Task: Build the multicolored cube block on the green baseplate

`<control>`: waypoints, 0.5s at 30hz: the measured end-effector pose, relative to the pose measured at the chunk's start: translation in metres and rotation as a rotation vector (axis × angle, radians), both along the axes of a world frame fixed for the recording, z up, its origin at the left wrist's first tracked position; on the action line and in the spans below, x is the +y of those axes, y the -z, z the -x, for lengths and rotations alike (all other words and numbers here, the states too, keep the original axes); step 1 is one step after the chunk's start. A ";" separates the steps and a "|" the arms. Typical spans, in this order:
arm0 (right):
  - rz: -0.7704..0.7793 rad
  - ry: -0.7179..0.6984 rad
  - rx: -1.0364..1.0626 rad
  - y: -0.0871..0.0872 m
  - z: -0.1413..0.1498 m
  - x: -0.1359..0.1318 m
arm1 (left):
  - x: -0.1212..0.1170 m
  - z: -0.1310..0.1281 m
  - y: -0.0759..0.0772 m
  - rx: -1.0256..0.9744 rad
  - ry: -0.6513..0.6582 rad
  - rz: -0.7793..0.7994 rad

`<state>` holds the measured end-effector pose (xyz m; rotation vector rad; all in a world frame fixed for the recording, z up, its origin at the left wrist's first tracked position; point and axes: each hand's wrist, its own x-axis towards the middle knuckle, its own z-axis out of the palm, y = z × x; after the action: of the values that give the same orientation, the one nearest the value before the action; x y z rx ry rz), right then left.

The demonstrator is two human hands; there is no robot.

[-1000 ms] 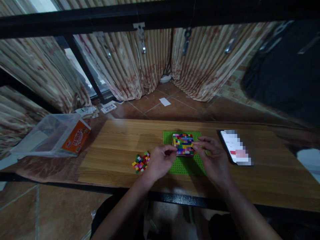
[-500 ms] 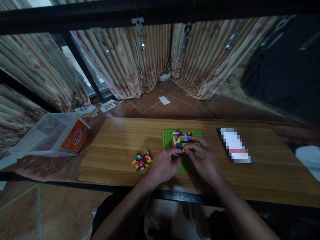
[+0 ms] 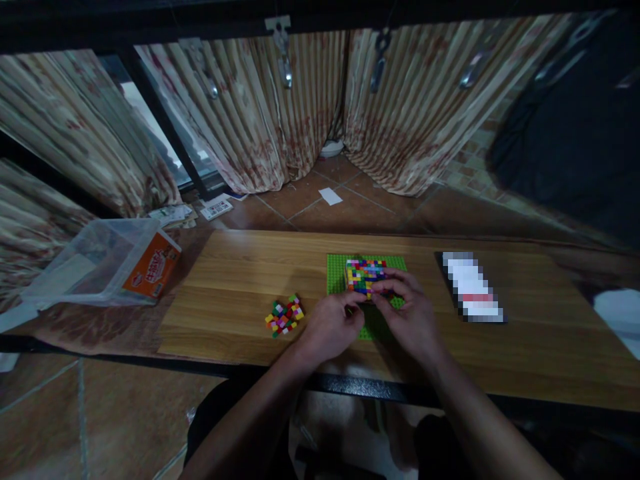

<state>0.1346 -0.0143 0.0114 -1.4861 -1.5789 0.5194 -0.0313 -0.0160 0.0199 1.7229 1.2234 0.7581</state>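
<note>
Green studded baseplate (image 3: 336, 268) under and just beyond both hands; multicoloured brick block (image 3: 364, 272) on it, directly ahead of the fingertips. Left hand (image 3: 334, 328): fingers curled, tips at the block's near edge. Right hand (image 3: 411, 319): thumb near the left fingertips, fingers spread over the block's right side. Hands nearly meeting; cannot tell whether either pinches a small piece. Loose bricks (image 3: 285, 316) heaped left of the left hand, on wooden tabletop (image 3: 240, 267). Phone (image 3: 471, 288), screen pixelated, right of the right hand. Clear plastic bin (image 3: 70, 287), orange label, far left of the left hand.
</note>
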 end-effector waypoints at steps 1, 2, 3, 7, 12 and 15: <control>0.007 0.006 0.008 0.000 0.000 0.000 | 0.000 0.000 0.000 0.001 -0.003 -0.005; 0.012 0.012 0.018 0.000 0.001 0.000 | 0.000 -0.001 0.000 0.001 -0.003 -0.011; 0.016 0.016 0.030 0.000 0.001 0.000 | 0.000 -0.001 0.000 0.002 -0.003 -0.018; 0.029 0.027 0.079 0.000 0.002 0.001 | -0.001 -0.002 0.000 0.013 -0.001 -0.036; 0.026 0.043 0.127 0.001 0.002 0.002 | -0.001 -0.003 0.000 -0.001 0.010 -0.020; 0.017 0.050 0.141 0.002 0.003 0.003 | 0.000 -0.003 0.000 -0.015 0.019 -0.007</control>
<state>0.1317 -0.0115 0.0094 -1.4650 -1.4284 0.5966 -0.0286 -0.0159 0.0203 1.7289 1.1935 0.7632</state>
